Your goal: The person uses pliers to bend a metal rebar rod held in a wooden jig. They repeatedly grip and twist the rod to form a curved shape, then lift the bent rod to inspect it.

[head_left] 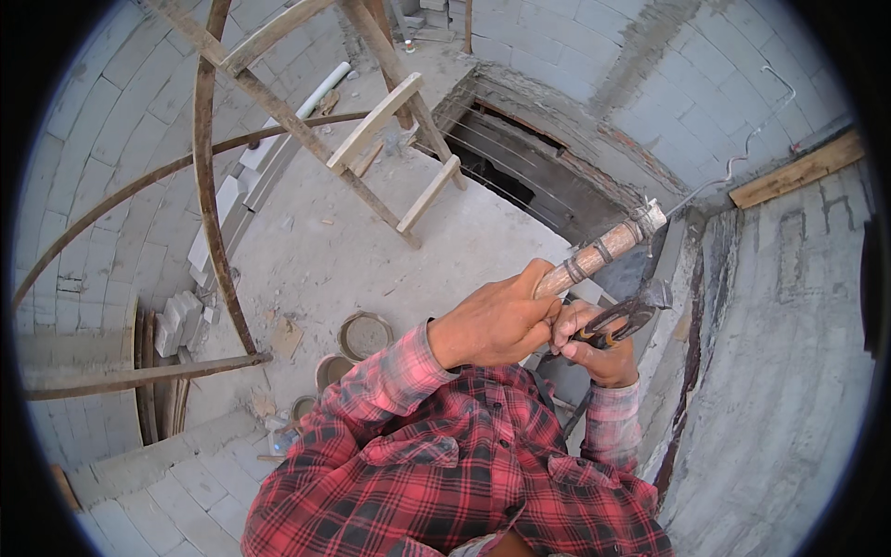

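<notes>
Treat the round reddish-brown wooden-looking rod banded with dark wire (pixel 587 259), clamped in the fingers of the left hand (pixel 490 323) before the red-and-black checked shirt (pixel 478 436), as probably stiff, light, rough, best held below the bands, with right hand (pixel 608 364) fingers wrapped around a black-and-orange hand tool (pixel 637 307).

Floor (pixel 306 255) pale grey, dusty and littered, a tan scrap (pixel 287 335) lying flat just beyond three round tubs (pixel 342 336) grouped near the person. Along its left side, a row of long white blocks (pixel 229 202), a white pipe (pixel 332 82) near their far end, a small block stack (pixel 182 317) nearer; wooden ladder (pixel 376 121) tilted, lower end apparently resting on the floor
</notes>
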Tool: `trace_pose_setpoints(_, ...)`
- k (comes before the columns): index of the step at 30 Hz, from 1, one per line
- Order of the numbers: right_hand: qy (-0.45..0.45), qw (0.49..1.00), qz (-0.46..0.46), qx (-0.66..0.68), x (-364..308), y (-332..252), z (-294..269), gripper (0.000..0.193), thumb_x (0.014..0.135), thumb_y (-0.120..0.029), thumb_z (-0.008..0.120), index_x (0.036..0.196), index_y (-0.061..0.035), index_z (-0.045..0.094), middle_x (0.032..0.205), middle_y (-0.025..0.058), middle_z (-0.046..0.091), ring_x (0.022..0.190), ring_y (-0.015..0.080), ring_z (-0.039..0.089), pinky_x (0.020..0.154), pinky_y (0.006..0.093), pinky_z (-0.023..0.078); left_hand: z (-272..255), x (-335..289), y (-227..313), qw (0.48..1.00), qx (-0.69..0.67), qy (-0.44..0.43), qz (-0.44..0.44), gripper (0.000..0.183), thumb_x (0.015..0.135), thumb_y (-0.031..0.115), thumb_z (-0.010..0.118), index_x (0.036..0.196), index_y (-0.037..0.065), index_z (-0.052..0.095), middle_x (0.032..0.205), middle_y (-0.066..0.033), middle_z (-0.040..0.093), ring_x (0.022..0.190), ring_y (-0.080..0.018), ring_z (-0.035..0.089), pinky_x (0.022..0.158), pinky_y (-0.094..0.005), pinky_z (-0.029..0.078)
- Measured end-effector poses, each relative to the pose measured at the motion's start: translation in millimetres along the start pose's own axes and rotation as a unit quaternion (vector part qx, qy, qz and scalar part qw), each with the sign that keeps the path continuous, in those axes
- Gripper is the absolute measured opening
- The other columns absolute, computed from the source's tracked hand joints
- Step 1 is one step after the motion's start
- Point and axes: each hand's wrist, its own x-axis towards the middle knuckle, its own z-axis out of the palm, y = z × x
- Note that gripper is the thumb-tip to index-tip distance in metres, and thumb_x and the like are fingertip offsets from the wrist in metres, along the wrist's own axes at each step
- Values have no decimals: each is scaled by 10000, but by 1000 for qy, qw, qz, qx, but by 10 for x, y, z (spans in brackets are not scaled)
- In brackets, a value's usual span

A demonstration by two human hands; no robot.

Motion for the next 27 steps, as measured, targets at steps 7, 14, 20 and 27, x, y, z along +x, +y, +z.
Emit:
trace_pose_setpoints(7, 122, 986, -59, 95, 119, 54, -71, 175, 903, -40, 687, 1050, -26, 592, 942, 75, 528, 794, 200, 615, 704, 345, 507, 64, 90, 8, 998, 16, -43, -46, 135, 923, 157, 527, 973, 50, 591, 1188, -202, 456, 831, -382, 597, 790, -479, 487)
trace_pose_setpoints(14, 144, 989, -8, -40, 118, 37, -232, 190, 912, -61, 685, 1068, -31, 580, 1038, 29, 554, 924, 122, 563, 799, 293, 482, -20, 183, -106, 995, -90, -36, 26, 264, 996, 255, 519, 936, 20, 622, 1228, -208, 457, 900, -356, 584, 833, -454, 484)
trace_pose_setpoints(20, 162, 985, -41, -33, 115, 33, -152, 145, 944, -136, 683, 1003, -14, 629, 1145, 67, 590, 902, 109, 582, 748, 272, 503, 81, 232, -175, 999, -40, -29, -17, 357, 1027, 277, 535, 845, -13, 635, 1252, -196, 467, 899, -308, 581, 817, -412, 485)
trace_pose_setpoints(27, 178, 981, -82, 9, 171, 56, -44, 142, 958, -94, 668, 1041, -1, 599, 1157, 204, 679, 750, 143, 636, 698, 280, 535, 54, 234, -170, 993, -96, -75, 10, 371, 1050, 265, 500, 844, -15, 630, 1256, -194, 463, 957, -285, 558, 849, -391, 475)
